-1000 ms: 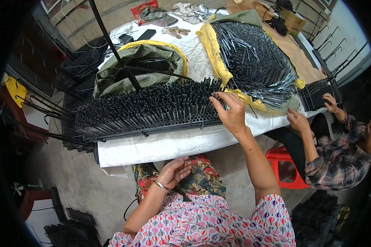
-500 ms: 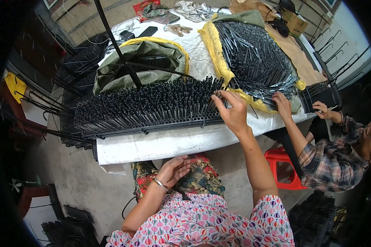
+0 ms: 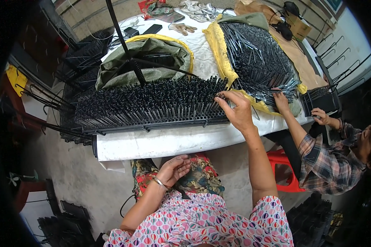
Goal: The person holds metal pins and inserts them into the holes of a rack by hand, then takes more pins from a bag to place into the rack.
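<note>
My right hand (image 3: 237,110) pinches the top of a thin black rod (image 3: 221,97) at the right end of a long black rack. Dense rows of short black rods (image 3: 152,96) stand upright in the holes of that rack (image 3: 152,125), near the table's front edge. My left hand (image 3: 175,171), with a silver bangle at its wrist, hovers over my lap. Its fingers are loosely bent and hold nothing.
Behind the rack lies an opened green sack (image 3: 111,72) with a yellow rim. A yellow-edged sack (image 3: 215,43) heaped with black rods sits back right. A co-worker's hand (image 3: 281,103) reaches into that heap; the other hand (image 3: 320,116) touches a black rack (image 3: 323,105). A red stool (image 3: 276,158) stands right.
The view has shifted slightly. My right hand stays at the rack's right end, still pinching, and my left hand keeps its place. The co-worker's hand is still at the heap.
</note>
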The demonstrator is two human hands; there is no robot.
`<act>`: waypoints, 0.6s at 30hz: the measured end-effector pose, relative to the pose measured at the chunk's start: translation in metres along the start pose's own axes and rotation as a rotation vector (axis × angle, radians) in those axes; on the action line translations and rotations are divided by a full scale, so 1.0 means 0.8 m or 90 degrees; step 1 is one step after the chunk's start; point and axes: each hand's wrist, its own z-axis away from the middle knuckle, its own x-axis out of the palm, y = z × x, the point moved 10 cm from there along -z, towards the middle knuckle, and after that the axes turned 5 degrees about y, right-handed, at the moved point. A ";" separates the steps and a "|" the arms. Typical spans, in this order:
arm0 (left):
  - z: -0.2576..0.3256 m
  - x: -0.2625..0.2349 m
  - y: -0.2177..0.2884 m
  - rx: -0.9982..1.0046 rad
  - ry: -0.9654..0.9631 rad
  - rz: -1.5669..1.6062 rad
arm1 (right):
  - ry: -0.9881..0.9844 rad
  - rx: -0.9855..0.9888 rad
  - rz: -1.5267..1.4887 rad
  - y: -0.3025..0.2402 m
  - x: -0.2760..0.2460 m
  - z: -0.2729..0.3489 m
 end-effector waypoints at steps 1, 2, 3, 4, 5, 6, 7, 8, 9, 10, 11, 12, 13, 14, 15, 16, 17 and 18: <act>0.000 -0.001 0.000 0.000 0.005 -0.003 | 0.008 0.021 -0.007 0.005 0.002 0.002; 0.000 0.000 0.000 -0.001 0.004 -0.003 | 0.017 0.042 -0.011 0.011 0.001 0.004; 0.000 0.000 0.000 -0.001 0.004 -0.003 | 0.017 0.042 -0.010 0.013 0.002 0.006; 0.000 0.001 0.000 -0.001 0.005 -0.004 | 0.022 0.005 0.012 0.009 0.001 0.008; 0.000 -0.001 0.000 0.000 0.006 -0.002 | 0.025 -0.034 0.032 0.003 0.002 0.010; -0.001 -0.001 0.001 0.001 0.002 -0.001 | 0.024 -0.034 0.030 0.002 0.004 0.010; -0.001 -0.002 0.001 0.002 -0.001 0.000 | 0.027 -0.038 0.041 -0.001 0.006 0.011; -0.001 -0.002 0.001 0.002 -0.002 0.000 | 0.029 -0.041 0.053 -0.003 0.005 0.010; -0.001 -0.003 0.001 0.002 0.001 0.001 | 0.029 -0.042 0.053 -0.003 0.006 0.010; 0.000 -0.003 0.001 0.002 0.004 0.001 | 0.018 -0.077 0.057 -0.009 0.008 0.009; 0.000 -0.003 0.001 0.002 0.004 0.003 | 0.008 -0.114 0.060 -0.016 0.011 0.010; 0.000 -0.004 0.001 0.003 0.006 0.003 | 0.007 -0.115 0.060 -0.016 0.012 0.011; 0.000 -0.005 0.002 0.004 0.008 0.004 | 0.023 -0.103 0.052 -0.015 0.010 0.012; 0.001 -0.004 0.002 0.006 0.008 0.006 | 0.040 -0.092 0.044 -0.013 0.008 0.012; 0.003 -0.004 0.002 0.006 0.009 0.008 | 0.039 -0.094 0.043 -0.014 0.008 0.011; 0.004 -0.005 0.003 0.006 0.010 0.010 | 0.040 -0.105 0.036 -0.016 0.008 0.011; 0.005 -0.005 0.003 0.008 0.010 0.011 | 0.041 -0.116 0.030 -0.018 0.008 0.011; 0.006 -0.006 0.004 0.011 0.009 0.012 | 0.040 -0.118 0.029 -0.018 0.009 0.012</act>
